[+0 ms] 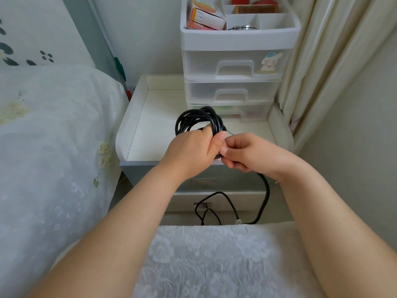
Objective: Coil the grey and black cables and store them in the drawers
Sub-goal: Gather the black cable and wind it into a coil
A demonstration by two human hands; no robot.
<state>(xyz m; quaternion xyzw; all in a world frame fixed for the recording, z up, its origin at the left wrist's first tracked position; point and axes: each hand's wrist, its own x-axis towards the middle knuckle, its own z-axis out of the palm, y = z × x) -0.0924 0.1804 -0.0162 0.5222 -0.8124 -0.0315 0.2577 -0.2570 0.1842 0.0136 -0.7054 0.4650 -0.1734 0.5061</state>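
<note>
Head view: left hand [191, 150] holds black cable [198, 121] (coiled).

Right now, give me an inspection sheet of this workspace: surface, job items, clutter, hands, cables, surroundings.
Surface: white rimmed nightstand top, bare at its left part.
Job's things: black rubber-sheathed cable, partly coiled; translucent plastic drawer tower, visible drawers closed; grey cable, nothing seen.
Clutter: orange cardboard boxes and a brown comb in the tower's top tray.
Grippers: left hand grips the coil; right hand pinches the cable beside it.
Cables: loose black tail hangs below the right hand, looping in front of the nightstand's drawers.
Surroundings: pale floral bedding left, cream curtain right.
</note>
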